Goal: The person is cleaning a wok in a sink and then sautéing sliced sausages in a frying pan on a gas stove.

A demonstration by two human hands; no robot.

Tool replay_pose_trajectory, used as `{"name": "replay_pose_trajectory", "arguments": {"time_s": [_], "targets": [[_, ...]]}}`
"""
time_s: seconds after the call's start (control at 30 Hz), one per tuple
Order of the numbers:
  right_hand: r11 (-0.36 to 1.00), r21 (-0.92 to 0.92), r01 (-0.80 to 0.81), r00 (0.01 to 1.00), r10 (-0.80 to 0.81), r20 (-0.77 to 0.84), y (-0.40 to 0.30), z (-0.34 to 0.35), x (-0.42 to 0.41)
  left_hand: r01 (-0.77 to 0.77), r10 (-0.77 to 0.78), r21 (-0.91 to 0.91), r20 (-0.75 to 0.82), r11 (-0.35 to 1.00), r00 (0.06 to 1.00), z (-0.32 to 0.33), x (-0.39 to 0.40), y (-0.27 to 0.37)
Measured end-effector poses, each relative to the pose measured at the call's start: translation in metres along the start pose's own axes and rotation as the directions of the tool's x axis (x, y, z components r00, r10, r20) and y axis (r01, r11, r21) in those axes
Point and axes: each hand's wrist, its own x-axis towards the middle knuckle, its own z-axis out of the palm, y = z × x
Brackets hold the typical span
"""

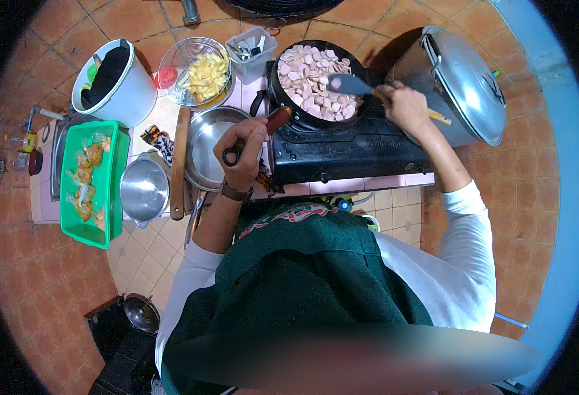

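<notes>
My left hand (242, 153) is wrapped around the reddish-brown handle (278, 120) of a black frying pan (316, 124). Pale pink sliced sausage pieces (304, 74) fill the pan, which sits on the left burner of a black gas stove (343, 155). In my right hand (405, 108) is a spatula (351, 85) with a grey head and a wooden handle. Its head is over the slices at the pan's right side, with a piece on or against it. Part of the pan's right rim is hidden by the spatula and my hand.
A large lidded aluminium pot (467, 89) stands right of the pan. To the left are a steel pan (205, 143), a wooden board (179, 168), a wire strainer (171, 59) of pale yellow pieces, a metal pot (143, 187), a green basin (89, 229) with bagged food and a white bucket (138, 94).
</notes>
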Motion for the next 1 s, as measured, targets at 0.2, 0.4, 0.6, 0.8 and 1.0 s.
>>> {"name": "replay_pose_trajectory", "arguments": {"time_s": [0.2, 0.4, 0.6, 0.8, 1.0], "targets": [[0.952, -0.265, 0.156, 0.961, -0.208, -0.183, 0.033, 0.049, 0.06, -0.008, 0.007, 0.019, 0.03, 1.0, 1.0, -0.002, 0.001, -0.005], [0.999, 0.001, 0.046, 0.986, -0.046, 0.16, 0.012, 0.071, 0.068, -0.023, 0.023, -0.017, 0.0, 1.0, 1.0, 0.001, -0.001, -0.008], [0.98, 0.196, 0.043, 0.981, -0.078, 0.175, -0.014, 0.043, 0.035, -0.027, 0.027, -0.006, -0.005, 1.0, 1.0, 0.003, 0.0, -0.005], [0.985, 0.038, 0.168, 0.981, -0.171, 0.089, -0.001, 0.01, 0.033, -0.023, 0.023, 0.003, -0.006, 1.0, 1.0, 0.003, 0.0, -0.002], [0.886, -0.39, 0.25, 0.953, -0.153, 0.262, 0.003, 0.018, 0.059, -0.013, 0.013, 0.003, 0.012, 1.0, 1.0, 0.002, 0.0, -0.003]]}}
